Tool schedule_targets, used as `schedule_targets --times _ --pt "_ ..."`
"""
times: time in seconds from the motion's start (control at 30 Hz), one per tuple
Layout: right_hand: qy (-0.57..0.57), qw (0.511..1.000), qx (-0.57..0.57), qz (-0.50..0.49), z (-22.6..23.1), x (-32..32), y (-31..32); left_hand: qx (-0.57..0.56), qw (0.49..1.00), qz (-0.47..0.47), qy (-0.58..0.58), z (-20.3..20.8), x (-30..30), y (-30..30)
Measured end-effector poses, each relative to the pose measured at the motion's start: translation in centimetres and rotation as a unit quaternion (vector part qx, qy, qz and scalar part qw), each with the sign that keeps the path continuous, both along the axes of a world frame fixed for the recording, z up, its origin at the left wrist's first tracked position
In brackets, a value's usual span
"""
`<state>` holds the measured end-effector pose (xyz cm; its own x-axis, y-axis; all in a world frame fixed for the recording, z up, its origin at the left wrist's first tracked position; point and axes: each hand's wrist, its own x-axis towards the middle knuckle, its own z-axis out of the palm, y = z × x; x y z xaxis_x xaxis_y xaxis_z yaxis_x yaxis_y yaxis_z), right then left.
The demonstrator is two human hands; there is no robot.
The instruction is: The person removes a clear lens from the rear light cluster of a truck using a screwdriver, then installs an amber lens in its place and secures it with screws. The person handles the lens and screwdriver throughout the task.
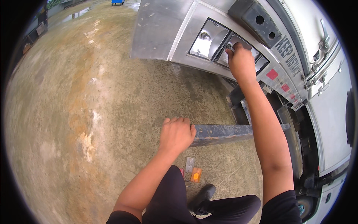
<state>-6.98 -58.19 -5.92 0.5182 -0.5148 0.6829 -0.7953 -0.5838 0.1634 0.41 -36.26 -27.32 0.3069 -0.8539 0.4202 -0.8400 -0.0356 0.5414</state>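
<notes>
My right hand (241, 61) reaches into the middle compartment of a tail light housing (215, 44) on the back of a truck. Its thumb and fingers are pinched at a small shiny light bulb (228, 46), mostly covered by the fingers. In the compartment to the left, another bulb (204, 36) sits bare in its reflector, with no lens over it. Lower down, my left hand (177, 134) is wrapped over the end of a worn dark metal bumper bar (223, 131).
By my leg, a clear lens (190, 164), an orange lens (196, 174) and a partly hidden red piece (182, 172) lie on the stained concrete floor (112, 112). A black rubber bumper block (255, 22) juts out above the housing. White truck doors (332, 112) stand at the right.
</notes>
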Motion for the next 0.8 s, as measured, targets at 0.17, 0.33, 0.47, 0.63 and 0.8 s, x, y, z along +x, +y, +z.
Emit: schedule_targets --times 0.17,0.33,0.47,0.63,0.8 --pt "-0.003 1.000 0.007 -0.012 0.27 0.47 -0.42 -0.012 1.000 0.010 -0.012 -0.07 -0.01 -0.57" --pt "-0.034 0.999 0.015 0.020 0.35 0.40 -0.79 0.000 1.000 0.006 -0.006 0.17 0.12 -0.66" --pt "-0.011 0.999 0.007 0.029 0.36 0.31 -0.82 0.010 1.000 0.008 -0.004 0.20 0.05 -0.66" --pt "-0.010 0.999 0.039 0.005 0.71 0.60 -0.80 0.017 1.000 0.010 -0.011 0.15 -0.08 -0.74" --pt "-0.061 0.996 0.041 0.041 0.62 0.03 -0.15 0.011 1.000 0.005 -0.014 0.51 0.14 -0.74"
